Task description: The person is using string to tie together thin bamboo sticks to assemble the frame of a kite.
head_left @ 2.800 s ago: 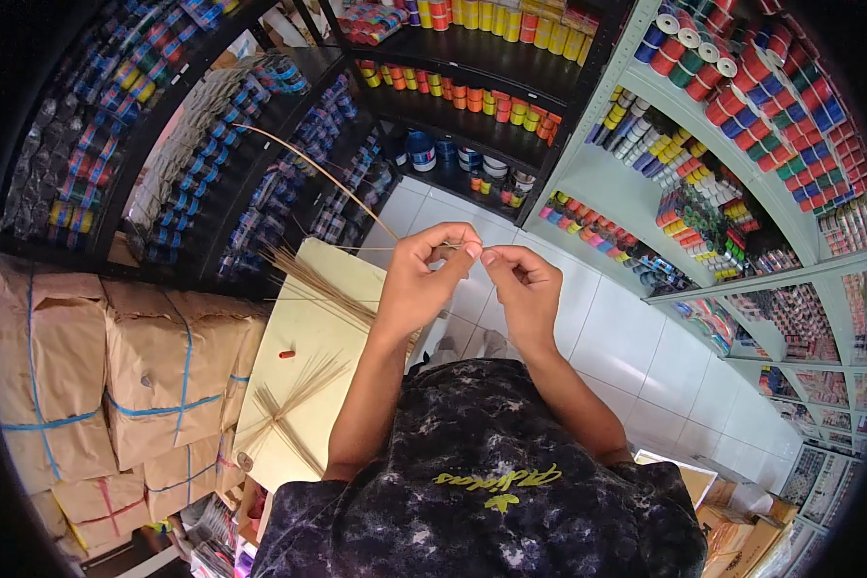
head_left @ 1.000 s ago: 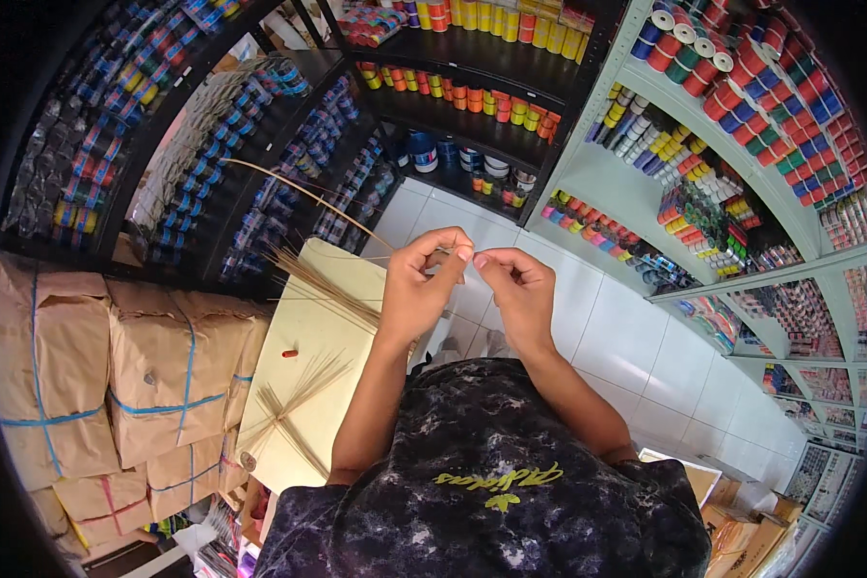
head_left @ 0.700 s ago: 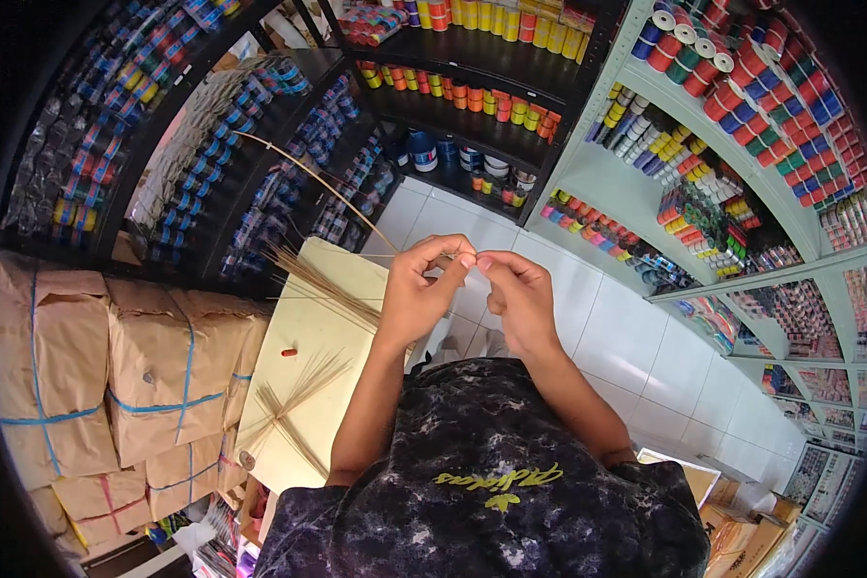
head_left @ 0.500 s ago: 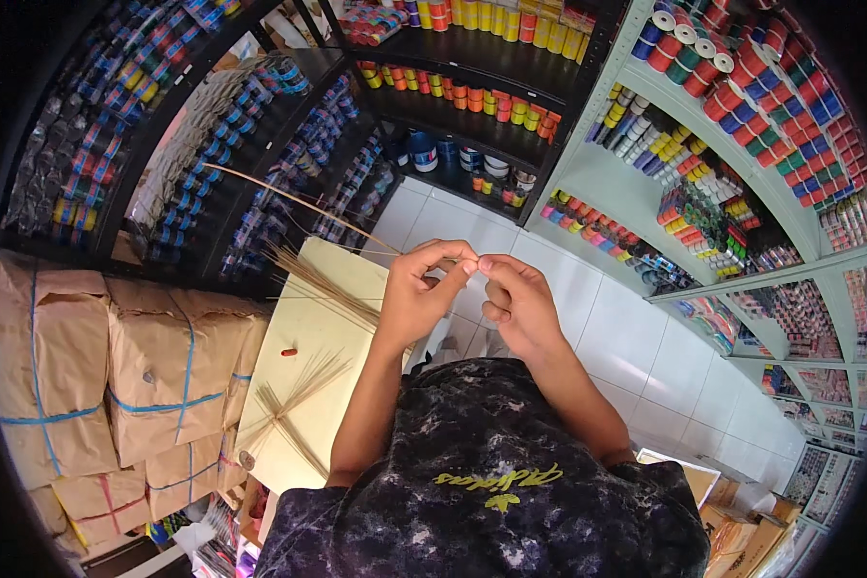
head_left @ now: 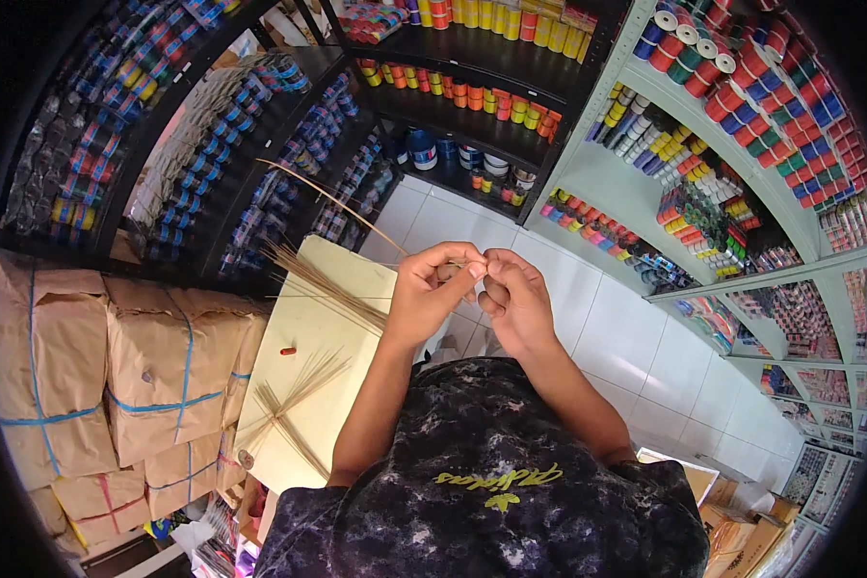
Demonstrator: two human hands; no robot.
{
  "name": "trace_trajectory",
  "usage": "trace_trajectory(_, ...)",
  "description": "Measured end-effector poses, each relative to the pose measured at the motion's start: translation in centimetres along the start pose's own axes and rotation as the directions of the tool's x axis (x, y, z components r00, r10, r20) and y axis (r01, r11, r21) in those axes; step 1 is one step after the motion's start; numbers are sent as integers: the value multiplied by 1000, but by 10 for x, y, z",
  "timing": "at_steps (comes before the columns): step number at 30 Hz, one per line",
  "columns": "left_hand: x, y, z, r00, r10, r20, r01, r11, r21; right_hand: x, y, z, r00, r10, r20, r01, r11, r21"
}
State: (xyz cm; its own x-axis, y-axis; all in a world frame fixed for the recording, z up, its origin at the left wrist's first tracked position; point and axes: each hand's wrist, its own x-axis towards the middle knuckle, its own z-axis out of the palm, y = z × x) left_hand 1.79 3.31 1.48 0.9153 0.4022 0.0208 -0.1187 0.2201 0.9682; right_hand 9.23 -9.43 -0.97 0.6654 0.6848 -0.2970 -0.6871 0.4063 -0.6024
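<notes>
A long thin tan strip (head_left: 342,204), like a palm-leaf rib or cane, slants up and left from my hands. My left hand (head_left: 426,297) pinches it between thumb and forefinger. Fingertip to fingertip with it, my right hand (head_left: 520,301) is closed in a pinch at the strip's near end; the end itself is mostly hidden by the fingers. Beside my left forearm is a pale yellow tabletop (head_left: 303,323). On it lie a loose bundle of thin sticks (head_left: 332,289), a second bundle of crossed sticks (head_left: 281,416) and a small red object (head_left: 288,352).
Brown paper parcels (head_left: 154,376) tied with cord are stacked at the left. Black shelves (head_left: 472,96) with spools and tubs stand ahead and to the left. Grey shelves (head_left: 636,207) full of coloured spools line the right. White floor tiles (head_left: 588,318) lie beyond my hands.
The strip's far tip has swung to the right. My hands have shifted slightly, and the right hand has turned a little, its fingers still meeting the left's.
</notes>
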Motion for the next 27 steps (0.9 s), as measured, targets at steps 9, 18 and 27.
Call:
trace_trajectory(9,1,3,-5,992,-61,-107,52,995,-85,-1,0,4,987,-160,-31,147,957,-251)
trace_trajectory(18,5,4,-8,993,40,-107,-34,998,53,0,-1,3,929,-368,-28,281,756,-591)
trace_trajectory(27,-1,3,-7,997,-57,-54,61,995,77,-4,-5,11,966,-254,-53,206,874,-441)
